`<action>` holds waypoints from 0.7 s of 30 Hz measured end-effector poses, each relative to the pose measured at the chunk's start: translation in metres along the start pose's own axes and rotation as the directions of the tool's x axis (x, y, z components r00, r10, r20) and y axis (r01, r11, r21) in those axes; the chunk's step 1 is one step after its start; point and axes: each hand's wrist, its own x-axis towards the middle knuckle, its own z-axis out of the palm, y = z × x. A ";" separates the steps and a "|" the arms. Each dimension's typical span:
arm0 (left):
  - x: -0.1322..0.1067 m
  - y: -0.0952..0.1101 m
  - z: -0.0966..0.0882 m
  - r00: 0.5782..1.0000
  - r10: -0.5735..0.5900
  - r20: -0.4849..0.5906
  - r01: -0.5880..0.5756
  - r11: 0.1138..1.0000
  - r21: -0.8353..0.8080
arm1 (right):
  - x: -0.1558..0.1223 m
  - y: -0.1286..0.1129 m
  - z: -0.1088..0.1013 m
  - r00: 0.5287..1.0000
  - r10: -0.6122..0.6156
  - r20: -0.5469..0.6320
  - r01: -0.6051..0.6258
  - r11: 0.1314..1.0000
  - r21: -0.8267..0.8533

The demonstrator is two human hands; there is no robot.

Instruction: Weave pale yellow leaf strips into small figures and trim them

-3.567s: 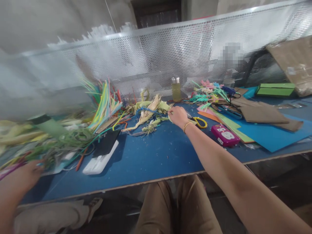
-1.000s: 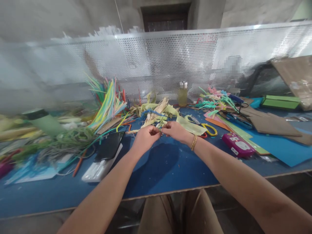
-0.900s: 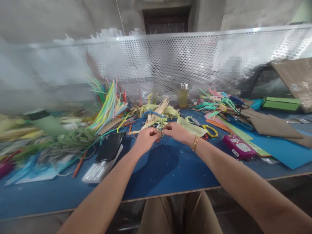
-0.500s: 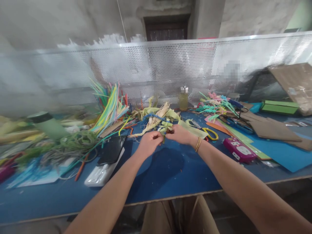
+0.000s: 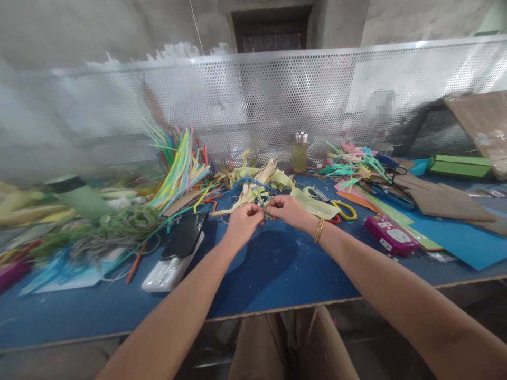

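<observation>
Over the middle of the blue table, my left hand (image 5: pixel 242 224) and my right hand (image 5: pixel 292 212) meet with fingertips nearly touching. Both are closed in a pinch on a small bundle of pale green strips (image 5: pixel 259 196), with something blue among them. My fingers cover much of the bundle, so its shape is hard to read. Just behind lies a loose heap of dry, husk-like strips (image 5: pixel 266 170), with a tangle of blue strands (image 5: pixel 249 183) across it. A wide pale green strip (image 5: pixel 317 205) stretches out to the right of my right hand.
Yellow-handled scissors (image 5: pixel 347 210) and a purple case (image 5: pixel 390 235) lie to the right, by coloured paper (image 5: pixel 455 240). Leftward are a black phone (image 5: pixel 182 236), a bunch of coloured stems (image 5: pixel 178 171) and a green bottle (image 5: pixel 81 198). A perforated metal panel (image 5: pixel 269 100) stands behind.
The pale green bundle sits lower between my fingers and shows less above them. My hands stay together in the same spot, and the camera view has shifted slightly.
</observation>
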 end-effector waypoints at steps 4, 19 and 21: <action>-0.002 0.001 0.000 0.999 -0.049 0.014 0.050 0.996 -0.078 | -0.002 0.000 0.002 1.000 0.005 -0.003 -0.005 0.999 0.051; 0.002 -0.005 -0.002 0.999 0.026 -0.019 -0.025 1.000 0.015 | -0.003 0.000 0.007 0.994 -0.068 -0.084 0.060 0.994 -0.087; 0.003 -0.005 -0.003 0.999 0.031 0.008 -0.032 0.999 0.017 | -0.002 -0.001 0.006 0.998 -0.035 -0.054 0.033 0.999 -0.037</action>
